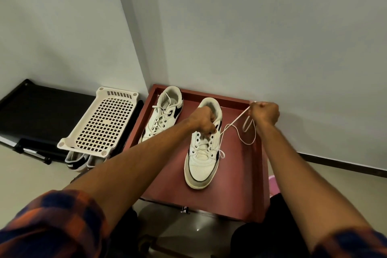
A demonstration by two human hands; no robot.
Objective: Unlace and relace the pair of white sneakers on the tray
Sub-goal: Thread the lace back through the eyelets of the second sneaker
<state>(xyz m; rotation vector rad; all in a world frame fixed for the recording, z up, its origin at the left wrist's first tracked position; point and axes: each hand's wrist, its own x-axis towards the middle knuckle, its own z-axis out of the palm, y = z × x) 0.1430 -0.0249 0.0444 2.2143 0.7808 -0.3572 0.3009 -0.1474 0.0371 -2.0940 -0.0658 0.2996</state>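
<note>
Two white sneakers with black side marks lie on a dark red tray (240, 184). The left sneaker (162, 115) rests at the tray's back left, loosely laced. The right sneaker (202, 161) lies in the middle, toe toward me. My left hand (204, 119) presses on its tongue and upper eyelets, fingers pinched at the lace there. My right hand (265, 112) is a fist at the tray's back right corner, shut on the white shoelace (234, 121), which runs taut from the sneaker's right eyelets. A loose loop of that lace hangs below my right hand.
A cream perforated plastic rack (98, 121) stands left of the tray, with another pair of shoes (76, 161) under it on the floor. A black bench (31, 111) is at far left. Walls meet in a corner just behind the tray. Something pink (274, 186) shows at the right.
</note>
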